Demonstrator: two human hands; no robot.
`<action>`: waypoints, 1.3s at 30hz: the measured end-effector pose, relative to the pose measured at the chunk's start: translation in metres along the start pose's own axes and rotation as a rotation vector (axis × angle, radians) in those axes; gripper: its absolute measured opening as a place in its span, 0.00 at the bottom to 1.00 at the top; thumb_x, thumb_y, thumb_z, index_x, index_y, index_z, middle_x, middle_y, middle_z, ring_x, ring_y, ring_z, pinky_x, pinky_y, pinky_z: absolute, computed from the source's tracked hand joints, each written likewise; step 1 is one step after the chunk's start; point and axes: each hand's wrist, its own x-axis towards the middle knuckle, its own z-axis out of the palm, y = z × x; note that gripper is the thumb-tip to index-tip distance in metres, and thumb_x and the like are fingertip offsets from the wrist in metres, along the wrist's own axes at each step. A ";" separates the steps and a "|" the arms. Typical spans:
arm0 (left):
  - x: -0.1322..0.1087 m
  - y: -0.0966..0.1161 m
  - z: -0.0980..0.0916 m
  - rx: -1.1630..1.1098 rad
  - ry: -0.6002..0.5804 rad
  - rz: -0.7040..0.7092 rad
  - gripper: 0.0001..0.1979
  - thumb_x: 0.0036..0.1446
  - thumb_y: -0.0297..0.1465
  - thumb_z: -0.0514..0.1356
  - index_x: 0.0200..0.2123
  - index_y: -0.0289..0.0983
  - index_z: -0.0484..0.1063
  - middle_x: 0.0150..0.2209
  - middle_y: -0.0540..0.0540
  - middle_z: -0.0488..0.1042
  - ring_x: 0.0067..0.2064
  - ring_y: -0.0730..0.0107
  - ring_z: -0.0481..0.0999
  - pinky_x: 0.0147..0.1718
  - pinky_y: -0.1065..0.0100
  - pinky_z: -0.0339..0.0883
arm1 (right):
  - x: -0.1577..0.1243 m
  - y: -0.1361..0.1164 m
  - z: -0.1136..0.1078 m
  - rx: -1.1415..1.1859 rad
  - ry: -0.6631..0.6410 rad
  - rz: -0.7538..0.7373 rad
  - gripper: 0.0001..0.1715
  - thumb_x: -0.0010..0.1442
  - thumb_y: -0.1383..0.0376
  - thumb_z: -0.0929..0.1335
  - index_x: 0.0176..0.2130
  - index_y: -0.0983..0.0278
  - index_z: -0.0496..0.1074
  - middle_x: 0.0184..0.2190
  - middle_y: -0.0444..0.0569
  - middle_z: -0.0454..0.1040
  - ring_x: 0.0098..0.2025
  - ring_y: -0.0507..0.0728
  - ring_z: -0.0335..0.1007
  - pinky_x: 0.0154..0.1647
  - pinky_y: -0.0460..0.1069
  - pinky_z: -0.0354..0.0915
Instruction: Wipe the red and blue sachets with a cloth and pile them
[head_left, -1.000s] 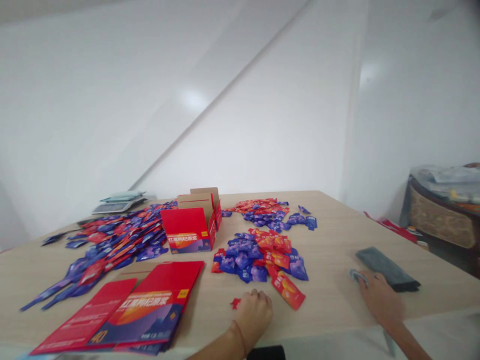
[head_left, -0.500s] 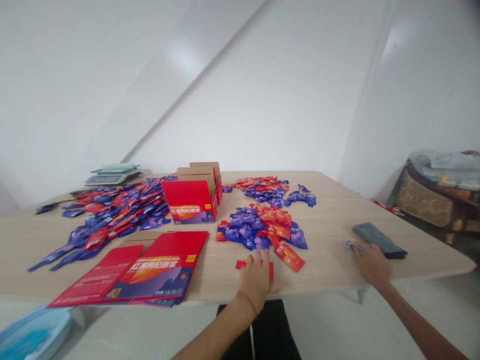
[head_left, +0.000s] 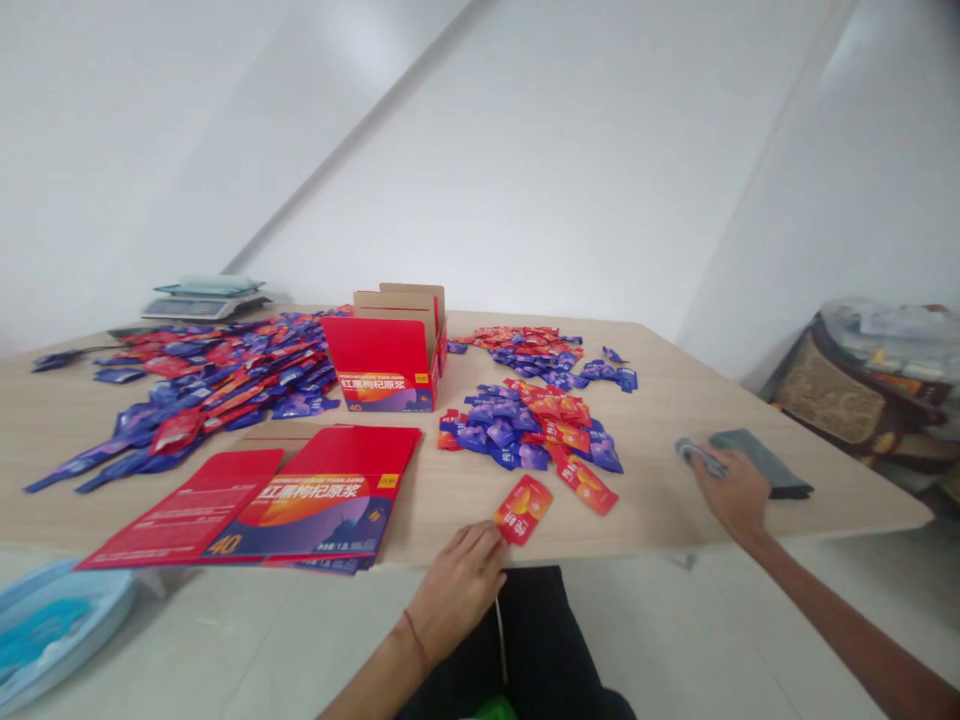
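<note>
At the table's near edge my left hand (head_left: 466,572) has its fingertips closed on the lower left corner of a red sachet (head_left: 525,508) with an orange fruit print. The sachet lies flat on the wood. Just beyond it is a small heap of purple and red sachets (head_left: 499,432), with another red sachet (head_left: 589,487) at its near right side. Over on the right, my right hand (head_left: 733,492) is closed on a crumpled greyish-white cloth (head_left: 697,457) pressed to the tabletop. A folded grey cloth (head_left: 761,464) lies against that hand.
Flat red and purple cartons (head_left: 307,505) lie front left, with standing opened cartons (head_left: 381,365) behind them. A large sachet pile (head_left: 225,375) spreads to the left near a scale (head_left: 202,305). More sachets (head_left: 525,345) lie at the back. A blue basin (head_left: 67,625) is below left.
My left hand has drawn back to the near left, uncovering the red sachet, which is now turned upright. My right hand has shifted slightly left with its cloth. The view has tilted down.
</note>
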 end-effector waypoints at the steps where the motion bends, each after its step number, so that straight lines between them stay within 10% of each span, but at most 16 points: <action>1: -0.002 0.001 0.002 0.001 0.022 0.021 0.16 0.66 0.29 0.65 0.56 0.34 0.74 0.55 0.38 0.78 0.60 0.52 0.75 0.61 0.54 0.72 | -0.003 -0.026 -0.008 0.092 0.018 -0.085 0.27 0.67 0.52 0.65 0.48 0.69 0.82 0.44 0.60 0.79 0.45 0.63 0.75 0.47 0.55 0.68; 6: -0.013 -0.008 0.011 0.014 0.132 0.070 0.09 0.70 0.25 0.59 0.51 0.35 0.76 0.47 0.40 0.80 0.47 0.58 0.82 0.47 0.58 0.79 | -0.025 -0.155 -0.055 0.400 -0.056 -0.409 0.17 0.69 0.55 0.67 0.46 0.60 0.82 0.43 0.51 0.79 0.42 0.57 0.77 0.45 0.51 0.72; 10: -0.015 -0.006 0.002 -0.183 0.250 -0.056 0.10 0.73 0.26 0.55 0.48 0.37 0.77 0.43 0.43 0.82 0.41 0.64 0.84 0.40 0.65 0.80 | -0.037 -0.210 -0.085 0.545 -0.055 -0.508 0.12 0.69 0.60 0.68 0.47 0.58 0.81 0.43 0.49 0.79 0.42 0.55 0.78 0.45 0.51 0.74; 16: -0.007 -0.007 -0.020 -0.572 0.263 -0.576 0.08 0.69 0.31 0.60 0.45 0.39 0.80 0.35 0.48 0.84 0.33 0.66 0.84 0.33 0.70 0.78 | -0.046 -0.231 -0.094 0.613 -0.071 -0.523 0.11 0.68 0.61 0.69 0.47 0.57 0.81 0.43 0.50 0.79 0.43 0.56 0.78 0.46 0.52 0.75; 20: -0.004 -0.013 -0.021 -0.154 0.157 -0.424 0.07 0.67 0.28 0.62 0.36 0.38 0.80 0.36 0.43 0.82 0.39 0.59 0.81 0.39 0.62 0.77 | -0.060 -0.244 -0.076 0.633 -0.128 -0.555 0.12 0.68 0.62 0.69 0.48 0.57 0.81 0.43 0.50 0.79 0.43 0.56 0.78 0.47 0.52 0.75; 26: -0.017 -0.017 -0.008 0.012 0.169 0.044 0.10 0.73 0.28 0.57 0.52 0.36 0.76 0.47 0.41 0.80 0.49 0.59 0.79 0.48 0.60 0.78 | -0.087 -0.267 -0.051 0.526 -0.371 -0.533 0.14 0.68 0.63 0.68 0.49 0.57 0.82 0.46 0.51 0.79 0.46 0.57 0.77 0.51 0.52 0.72; 32: -0.033 -0.017 0.008 0.010 0.180 0.063 0.14 0.75 0.27 0.51 0.52 0.34 0.77 0.46 0.39 0.80 0.47 0.60 0.80 0.47 0.61 0.79 | -0.131 -0.300 -0.031 0.387 -0.744 -0.634 0.11 0.68 0.64 0.68 0.42 0.57 0.82 0.41 0.48 0.79 0.43 0.56 0.75 0.46 0.49 0.68; 39: -0.037 -0.018 0.015 -0.074 0.263 0.022 0.15 0.75 0.28 0.52 0.55 0.37 0.77 0.48 0.40 0.81 0.51 0.61 0.80 0.52 0.61 0.79 | -0.103 -0.267 -0.004 0.136 -0.617 -0.645 0.16 0.70 0.69 0.64 0.45 0.62 0.81 0.44 0.52 0.80 0.42 0.58 0.75 0.41 0.50 0.64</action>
